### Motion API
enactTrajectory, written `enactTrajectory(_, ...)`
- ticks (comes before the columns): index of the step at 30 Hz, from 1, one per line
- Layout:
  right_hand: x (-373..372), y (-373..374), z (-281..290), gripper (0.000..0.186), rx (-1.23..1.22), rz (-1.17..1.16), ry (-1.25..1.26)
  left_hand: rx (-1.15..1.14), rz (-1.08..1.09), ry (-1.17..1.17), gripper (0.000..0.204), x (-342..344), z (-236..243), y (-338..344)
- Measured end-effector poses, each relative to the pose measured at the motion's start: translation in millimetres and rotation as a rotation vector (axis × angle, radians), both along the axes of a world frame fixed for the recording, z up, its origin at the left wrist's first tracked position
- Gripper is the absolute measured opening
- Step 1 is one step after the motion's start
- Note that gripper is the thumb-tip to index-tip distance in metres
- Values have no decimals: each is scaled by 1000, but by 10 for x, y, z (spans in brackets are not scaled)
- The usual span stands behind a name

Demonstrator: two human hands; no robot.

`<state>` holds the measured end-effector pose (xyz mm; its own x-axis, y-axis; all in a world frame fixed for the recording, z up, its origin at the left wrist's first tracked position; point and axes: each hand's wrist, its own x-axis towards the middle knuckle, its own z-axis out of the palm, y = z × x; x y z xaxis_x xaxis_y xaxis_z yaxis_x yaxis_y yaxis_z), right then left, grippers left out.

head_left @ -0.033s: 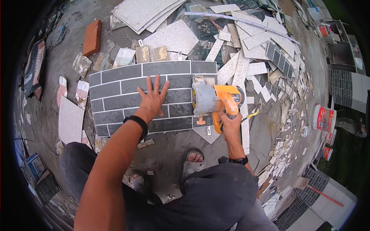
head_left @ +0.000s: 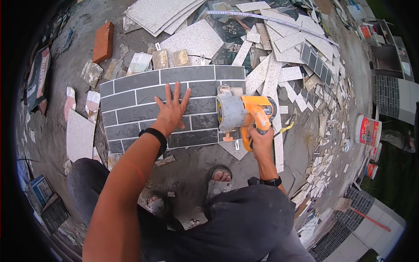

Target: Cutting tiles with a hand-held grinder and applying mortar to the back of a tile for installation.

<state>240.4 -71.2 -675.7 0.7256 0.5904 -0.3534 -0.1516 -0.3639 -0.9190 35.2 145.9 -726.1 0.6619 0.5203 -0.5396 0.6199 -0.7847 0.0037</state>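
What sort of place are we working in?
Probably a building or tiling site, seemingly outdoors: pale tile offcuts are strewn about, a reddish brick lies on the ground, and the right hand holds an orange power tool on a dark brick-patterned panel.

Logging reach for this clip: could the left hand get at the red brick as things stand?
Probably yes, perhaps with a stretch: the left hand lies flat on the dark tile panel, gripping nothing, and only low scraps lie between panel and red brick.
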Motion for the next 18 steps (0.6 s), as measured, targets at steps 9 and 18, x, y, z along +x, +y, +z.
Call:
enactTrajectory(9, -390, -1024, -25, 13, -58, 20, -30, -45, 13, 8, 135, 23, -3, -1)
enactTrajectory(18, -567, -1366, 231, 15, -73, -122, -16, 36, -215, -47, 131, 100, 41, -112)
